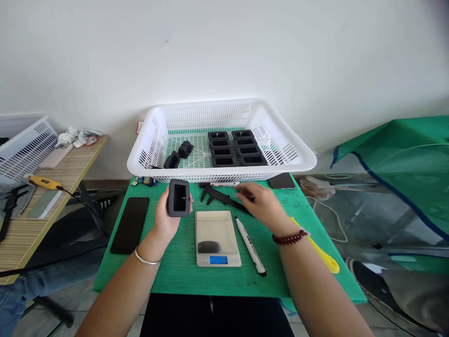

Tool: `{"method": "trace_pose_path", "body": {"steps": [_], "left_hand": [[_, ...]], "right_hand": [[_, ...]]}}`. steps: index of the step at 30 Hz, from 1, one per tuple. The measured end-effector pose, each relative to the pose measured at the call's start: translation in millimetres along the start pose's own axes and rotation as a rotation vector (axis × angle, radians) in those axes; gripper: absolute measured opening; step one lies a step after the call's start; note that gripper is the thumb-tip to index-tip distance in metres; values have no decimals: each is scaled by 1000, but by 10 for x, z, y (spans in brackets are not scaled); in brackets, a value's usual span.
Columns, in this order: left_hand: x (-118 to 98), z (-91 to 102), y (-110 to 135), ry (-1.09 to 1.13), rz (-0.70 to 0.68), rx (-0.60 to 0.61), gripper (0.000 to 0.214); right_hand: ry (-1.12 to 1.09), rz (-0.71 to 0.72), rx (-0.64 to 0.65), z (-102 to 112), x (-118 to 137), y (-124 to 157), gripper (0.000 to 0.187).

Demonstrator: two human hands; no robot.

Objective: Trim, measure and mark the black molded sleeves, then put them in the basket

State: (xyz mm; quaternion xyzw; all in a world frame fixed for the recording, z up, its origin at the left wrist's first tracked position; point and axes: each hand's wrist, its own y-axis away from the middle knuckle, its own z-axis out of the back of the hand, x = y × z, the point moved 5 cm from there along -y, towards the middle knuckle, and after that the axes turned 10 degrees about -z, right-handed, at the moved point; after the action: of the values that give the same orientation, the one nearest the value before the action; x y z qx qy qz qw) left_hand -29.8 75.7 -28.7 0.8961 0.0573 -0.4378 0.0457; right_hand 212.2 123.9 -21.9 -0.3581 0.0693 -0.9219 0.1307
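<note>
My left hand [167,216] holds a dark grey rectangular block [178,197] with a hollow opening, upright above the green mat. My right hand [261,202] is blurred by motion; its fingers lie over the black caliper [217,195] just behind the small digital scale [216,237]. Whether it grips the caliper is unclear. A white marker pen [249,245] lies right of the scale. The white basket [224,108] at the back holds several similar black blocks in two rows [235,148] and two loose ones [178,155].
A black phone [130,223] lies at the mat's left, another dark device [281,180] under the basket's right edge. A yellow-handled tool [322,255] lies right of my wrist. A wooden side table [38,206] with a basket and tools stands left; green cloth [403,154] right.
</note>
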Motion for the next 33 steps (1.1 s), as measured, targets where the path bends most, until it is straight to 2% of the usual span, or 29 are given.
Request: {"method": "trace_pose_path", "body": {"steps": [1, 3, 6, 13, 16, 24, 33], "left_hand": [[2, 5, 0, -1, -1, -4, 41], [5, 12, 3, -5, -1, -12, 42], [2, 13, 7, -14, -2, -18, 44], [-23, 17, 7, -52, -8, -47, 49], [-23, 17, 9, -62, -10, -47, 48], [-42, -12, 16, -71, -2, -59, 46], [-45, -23, 25, -59, -3, -31, 46]], "right_hand": [[49, 60, 109, -110, 37, 12, 17], [133, 99, 185, -242, 54, 26, 21], [223, 72, 157, -291, 9, 20, 26], [352, 82, 136, -246, -2, 17, 9], [377, 85, 118, -233, 22, 17, 8], [304, 114, 65, -189, 71, 12, 21], [257, 139, 34, -184, 94, 31, 20]]}}
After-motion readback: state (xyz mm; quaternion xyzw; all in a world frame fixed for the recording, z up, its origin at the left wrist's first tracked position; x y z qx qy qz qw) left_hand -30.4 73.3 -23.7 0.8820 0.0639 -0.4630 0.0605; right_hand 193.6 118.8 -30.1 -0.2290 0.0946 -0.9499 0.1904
